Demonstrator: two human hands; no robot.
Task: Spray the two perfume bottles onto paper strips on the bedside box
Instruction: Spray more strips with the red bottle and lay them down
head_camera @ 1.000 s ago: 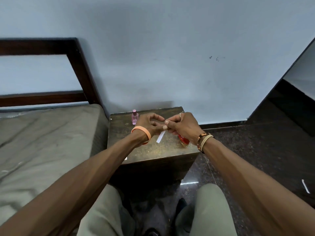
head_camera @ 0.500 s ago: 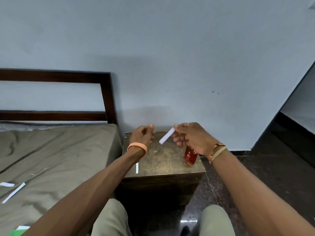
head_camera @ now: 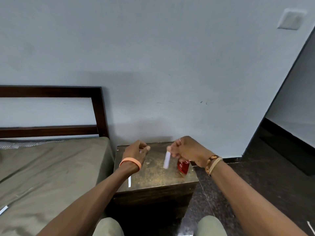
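Over the far half of the bedside box [head_camera: 153,178], the right hand [head_camera: 189,150] pinches a white paper strip [head_camera: 167,159] by its top end, the strip hanging just left of the red perfume bottle [head_camera: 183,167], which stands at the box's right edge, its top hidden behind that hand. Further left, the left hand [head_camera: 135,154] hovers with fingers loosely curled; whether they hold anything cannot be told. A second strip [head_camera: 129,181] lies flat at the box's near left edge.
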